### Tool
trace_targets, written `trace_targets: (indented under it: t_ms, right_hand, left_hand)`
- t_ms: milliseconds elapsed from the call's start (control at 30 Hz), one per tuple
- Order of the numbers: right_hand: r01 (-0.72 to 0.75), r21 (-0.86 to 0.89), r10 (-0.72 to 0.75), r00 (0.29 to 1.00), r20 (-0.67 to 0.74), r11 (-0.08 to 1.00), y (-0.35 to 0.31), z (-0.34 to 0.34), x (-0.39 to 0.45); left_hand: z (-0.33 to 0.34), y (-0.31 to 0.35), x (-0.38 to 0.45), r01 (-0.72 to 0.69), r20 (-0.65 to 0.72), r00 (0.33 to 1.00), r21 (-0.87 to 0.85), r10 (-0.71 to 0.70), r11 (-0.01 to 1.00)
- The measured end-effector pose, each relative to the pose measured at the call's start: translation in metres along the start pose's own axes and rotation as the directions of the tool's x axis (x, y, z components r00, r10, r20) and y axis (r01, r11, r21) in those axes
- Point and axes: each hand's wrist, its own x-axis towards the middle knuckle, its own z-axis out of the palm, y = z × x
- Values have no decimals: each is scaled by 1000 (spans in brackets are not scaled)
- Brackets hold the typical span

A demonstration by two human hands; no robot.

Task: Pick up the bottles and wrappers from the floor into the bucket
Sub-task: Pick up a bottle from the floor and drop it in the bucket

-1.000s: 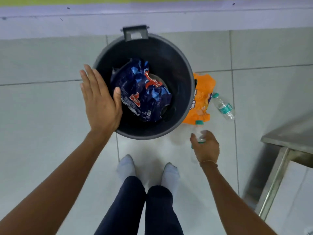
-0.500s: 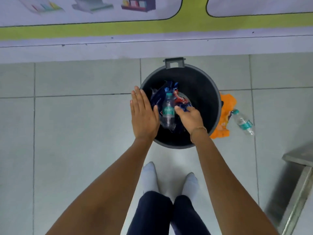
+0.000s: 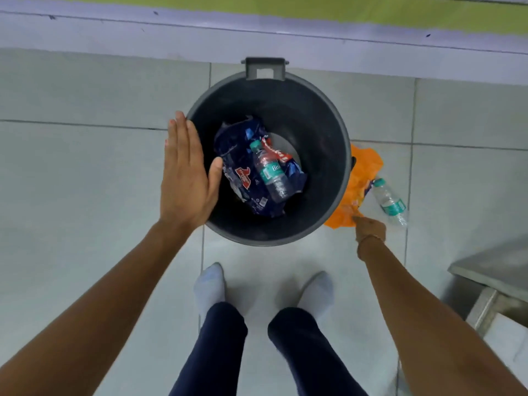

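standing by the wall, the round black plastic bucket holds a blue wrapper and one bottle. the crumpled orange wrapper lies right of it, touching the right hand, grip unclear. the clear plastic bottle lies just beyond, angled away. the left hand is flat, empty.

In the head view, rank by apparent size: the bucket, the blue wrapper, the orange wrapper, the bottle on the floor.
1. bucket
2. blue wrapper
3. orange wrapper, partly hidden behind the bucket, so its full size is unsure
4. bottle on the floor
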Motion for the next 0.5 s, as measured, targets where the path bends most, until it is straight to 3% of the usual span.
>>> trace_targets:
  t_ms: [200,500]
  right_hand:
    - [-119,24,119,993,-10,993,8,31,65]
    - [97,-31,-99,991,-85,995,8,31,59]
  left_hand:
    - [6,-4,-1,-21,-41,999,9,21,1000]
    - [7,-2,-2,-8,-42,999,-20,7,1000]
